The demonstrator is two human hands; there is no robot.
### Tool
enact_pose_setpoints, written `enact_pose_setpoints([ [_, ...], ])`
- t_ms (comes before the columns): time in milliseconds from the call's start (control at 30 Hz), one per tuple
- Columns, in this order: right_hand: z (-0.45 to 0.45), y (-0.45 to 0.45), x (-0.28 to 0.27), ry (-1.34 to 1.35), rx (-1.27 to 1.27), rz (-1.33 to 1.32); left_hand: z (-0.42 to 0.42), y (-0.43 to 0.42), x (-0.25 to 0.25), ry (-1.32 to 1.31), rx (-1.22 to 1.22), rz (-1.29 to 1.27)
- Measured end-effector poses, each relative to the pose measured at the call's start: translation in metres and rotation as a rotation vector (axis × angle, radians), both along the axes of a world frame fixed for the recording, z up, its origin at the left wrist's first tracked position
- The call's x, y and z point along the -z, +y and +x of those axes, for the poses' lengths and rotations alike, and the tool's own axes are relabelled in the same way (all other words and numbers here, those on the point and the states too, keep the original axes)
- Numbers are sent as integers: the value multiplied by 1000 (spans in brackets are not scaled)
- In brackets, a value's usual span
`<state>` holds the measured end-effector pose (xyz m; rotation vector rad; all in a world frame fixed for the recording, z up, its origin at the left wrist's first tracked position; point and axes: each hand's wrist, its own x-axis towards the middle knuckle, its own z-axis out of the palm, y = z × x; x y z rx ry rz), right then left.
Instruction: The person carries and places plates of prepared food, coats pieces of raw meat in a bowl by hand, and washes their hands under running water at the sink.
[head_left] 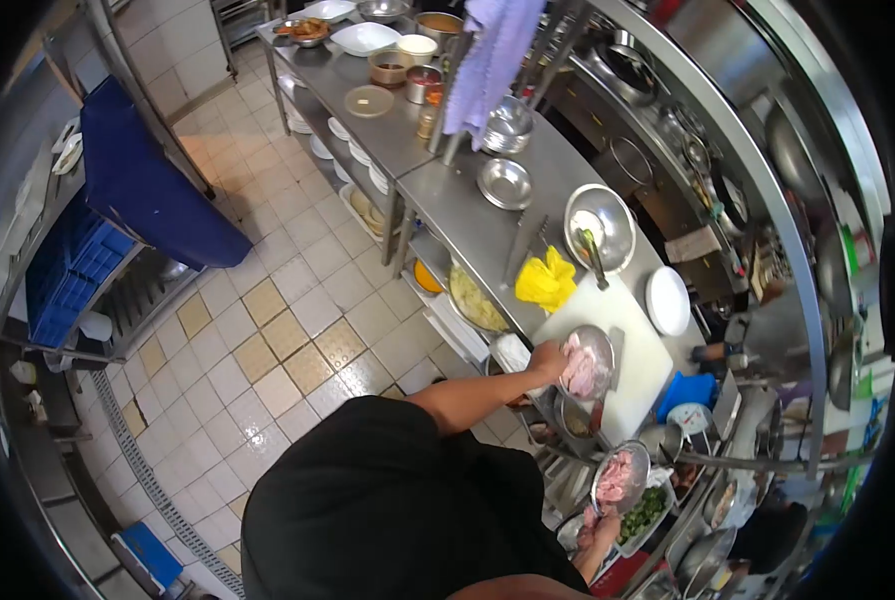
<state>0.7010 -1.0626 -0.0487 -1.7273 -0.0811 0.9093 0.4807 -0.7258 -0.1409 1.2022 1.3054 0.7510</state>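
Observation:
My left hand [546, 361] grips the rim of a metal bowl [608, 352] with pale raw meat [580, 368] in it, over the white cutting board [642, 375]. A knife with a brown handle [596, 416] lies partly hidden beside that bowl. Lower in the view, my right hand [601, 532] is closed at the edge of a second metal bowl [641, 462], which holds pink raw meat [617, 478]. More pink meat shows close to its fingers, which are partly hidden. A container of green leaves [644, 514] sits just beyond this hand.
Beyond the board are a yellow cloth [546, 280], a large steel bowl [617, 222] with a utensil, white plates [668, 301] and a blue-topped scale [687, 393]. A lilac towel [492, 65] hangs from the frame. Tiled floor [267, 330] lies behind me.

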Motion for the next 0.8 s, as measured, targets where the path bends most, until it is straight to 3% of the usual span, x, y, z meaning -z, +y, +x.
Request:
enact_pose_setpoints([
  [100, -59, 68, -41, -160, -15, 88, -91, 0, -55, -234, 61, -278],
  [200, -99, 139, -66, -104, -147, 141, -168, 22, -39, -505, 90, -315],
  [333, -198, 268, -90, -43, -448, 137, -295, 76, -41, -440, -5, -276],
  [400, -210, 333, -44, -22, -608, 64, -365, 106, -17, -426, -93, 1],
  [467, -280, 404, -31, 192, -797, 197, -452, 127, -3, -242, -196, -66],
  [533, -327, 466, 19, -102, -1120, 247, -536, 135, -56, -336, -364, -205],
  [567, -390, 502, 4, 242, -973, 110, -579, 137, -38, -262, -478, -157],
  [600, -442, 531, -13, 319, -1126, 81, -617, 140, -39, -193, -589, -110],
  [633, -456, 564, 54, 340, -1201, 124, -651, 137, -39, -226, -722, -102],
  [700, -551, 612, 33, 399, -1283, 124, -708, 138, -69, -274, -970, -52],
  [800, -725, 699, 25, 491, -1386, 95, -816, 149, -66, -235, -1313, 31],
])
